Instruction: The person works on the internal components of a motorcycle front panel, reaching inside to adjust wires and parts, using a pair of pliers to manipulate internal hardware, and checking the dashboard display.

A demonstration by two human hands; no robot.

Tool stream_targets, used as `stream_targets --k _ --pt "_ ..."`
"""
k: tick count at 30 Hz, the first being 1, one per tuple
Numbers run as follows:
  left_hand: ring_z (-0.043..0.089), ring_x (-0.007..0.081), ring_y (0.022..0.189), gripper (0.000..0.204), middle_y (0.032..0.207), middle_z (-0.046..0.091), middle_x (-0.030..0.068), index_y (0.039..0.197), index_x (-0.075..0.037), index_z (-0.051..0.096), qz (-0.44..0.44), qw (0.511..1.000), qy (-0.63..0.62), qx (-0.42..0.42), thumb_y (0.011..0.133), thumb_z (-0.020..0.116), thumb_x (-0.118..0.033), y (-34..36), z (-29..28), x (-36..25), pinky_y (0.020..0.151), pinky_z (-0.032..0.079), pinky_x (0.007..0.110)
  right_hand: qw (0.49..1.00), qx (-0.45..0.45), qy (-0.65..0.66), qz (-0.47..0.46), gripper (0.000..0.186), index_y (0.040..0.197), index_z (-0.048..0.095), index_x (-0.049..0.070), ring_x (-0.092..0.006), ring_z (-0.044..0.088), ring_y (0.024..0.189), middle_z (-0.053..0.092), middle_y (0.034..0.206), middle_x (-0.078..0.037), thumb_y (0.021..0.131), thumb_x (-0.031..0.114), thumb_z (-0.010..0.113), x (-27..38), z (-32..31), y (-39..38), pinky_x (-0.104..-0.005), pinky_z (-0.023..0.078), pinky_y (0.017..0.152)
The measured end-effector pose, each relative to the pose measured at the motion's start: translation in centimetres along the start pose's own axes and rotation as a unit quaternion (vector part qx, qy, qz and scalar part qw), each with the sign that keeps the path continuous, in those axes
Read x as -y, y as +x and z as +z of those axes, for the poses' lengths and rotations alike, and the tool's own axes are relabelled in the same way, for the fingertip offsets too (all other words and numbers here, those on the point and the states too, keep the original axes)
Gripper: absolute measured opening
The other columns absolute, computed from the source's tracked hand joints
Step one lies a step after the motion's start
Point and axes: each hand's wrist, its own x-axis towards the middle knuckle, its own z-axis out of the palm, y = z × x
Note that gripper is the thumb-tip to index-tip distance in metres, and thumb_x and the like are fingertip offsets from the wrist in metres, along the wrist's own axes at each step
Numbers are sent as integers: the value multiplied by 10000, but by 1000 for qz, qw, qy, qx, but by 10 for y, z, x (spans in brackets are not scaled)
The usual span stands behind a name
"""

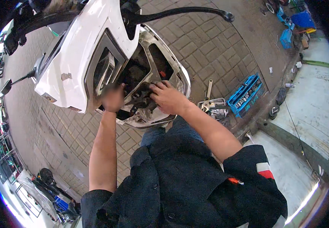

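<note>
In the open front of a white scooter (pixel 63 62), over brick paving (pixel 213 45), two bare hands are at work, and much of what they do is hard to see. The left hand (pixel 113 98) is a blur at the cavity's left edge, so I cannot tell whether its fingers grip or lie loose. The right hand (pixel 168 98) lies at the opposite edge, back upward, fingers curled over dark, grimy parts (pixel 141 97); the fingertips are hidden among them, and I cannot tell whether they grasp anything. The depth of the cavity is in shadow, its parts unclear. The scooter is cut off at the upper edge of view, where a black lever (pixel 183 12) reaches out to the right. Right of the scooter, toward the paving's right-hand edge, stands a long blue tool case (pixel 235 107) holding a row of silvery pieces (pixel 243 99), probably sockets. Just beside its left end is a shallow tray (pixel 222 100) with metal items too small to name; a long-handled tool (pixel 209 90) lies at its left side, handle pointing away from the person. Far off at upper right, a darker blue bin (pixel 303 19) shows, its contents unreadable.
</note>
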Motion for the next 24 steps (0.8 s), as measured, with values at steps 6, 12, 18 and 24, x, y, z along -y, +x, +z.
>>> stream_targets --k 6,12,18,24 --pt "512 350 1015 378 1121 567 160 1100 -51 571 19 997 -25 -63 872 490 -342 4 18 12 917 372 407 998 -16 54 -14 379 995 576 23 -337 397 1157 458 1199 -159 660 193 630 -10 -1 -2 -417 349 953" --pt "452 395 1086 514 1172 498 239 1174 4 482 29 999 41 14 888 410 -417 -13 -12 -25 950 335 442 993 -54 109 7 483 1068 535 32 -339 402 1150 435 1225 -169 634 207 657 -16 7 -9 -424 339 961" --pt "462 390 1047 350 1134 524 219 1092 4 549 76 980 58 -174 865 499 -258 -1 42 23 931 344 434 980 -158 120 20 350 962 573 33 -339 425 1115 506 1095 -144 642 153 650 -2 -12 34 -421 369 929" --pt "454 419 1049 338 1150 499 246 1142 12 493 196 949 37 -246 848 468 -152 -4 9 -9 912 359 450 993 -96 60 18 157 810 625 36 -326 490 1036 558 1014 -138 688 115 564 -7 4 111 -422 401 881"
